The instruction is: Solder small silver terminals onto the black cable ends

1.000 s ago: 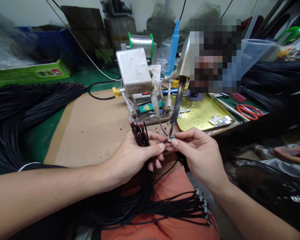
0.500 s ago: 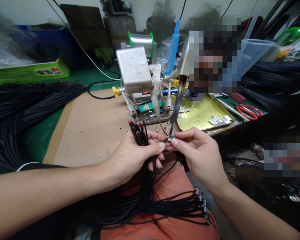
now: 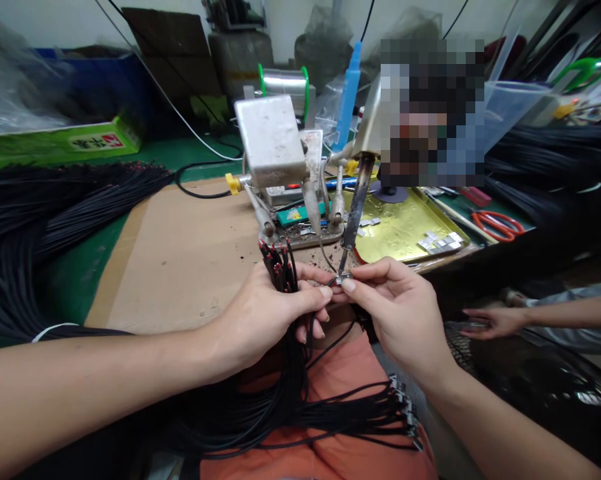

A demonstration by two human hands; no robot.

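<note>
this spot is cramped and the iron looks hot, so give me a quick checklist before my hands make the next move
1. Small metal connector pinched in the fingers of the right hand: ok.
2. Black cable bundle gripped by the left hand, red-tipped ends up: ok.
3. Soldering iron pointing down at the connector: ok.
4. Comfortable gap between fingertips and iron tip: not ok, in my judgement; the right fingers look very close.
5. Thin wire from the nozzle touching the iron tip: cannot tell, too small.
6. Scissors out of the hands' way: ok, they lie to the right of the yellow tray.
</note>
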